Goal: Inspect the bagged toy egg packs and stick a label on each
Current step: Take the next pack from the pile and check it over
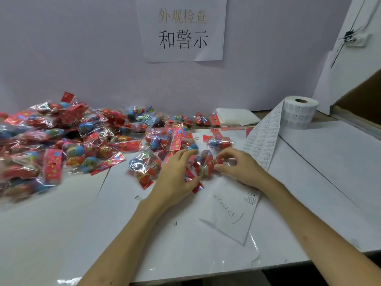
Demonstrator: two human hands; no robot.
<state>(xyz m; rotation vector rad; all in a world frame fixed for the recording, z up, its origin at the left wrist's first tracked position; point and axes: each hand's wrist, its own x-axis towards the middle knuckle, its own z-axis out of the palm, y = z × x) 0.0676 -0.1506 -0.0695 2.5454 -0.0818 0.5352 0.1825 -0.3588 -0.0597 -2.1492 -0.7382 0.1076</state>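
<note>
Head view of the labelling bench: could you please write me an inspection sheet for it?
Surface: white table, paper sheets laid over it.
Job's things: pile of bagged egg packs at left; one pack held; label roll at right, strip unrolled toward the hands.
Clutter: folded white cloth by the wall.
Grippers: left hand grips the pack; right hand fingers pinch its end.
Cables: power strip and wires on right panel.
Surroundings: lilac wall, paper sign, cardboard box at right.

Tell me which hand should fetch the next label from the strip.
Right, probably. The right hand pinches the pack just beside the label strip; the left hand grips the pack's far side, toward the pile of packs.
</note>
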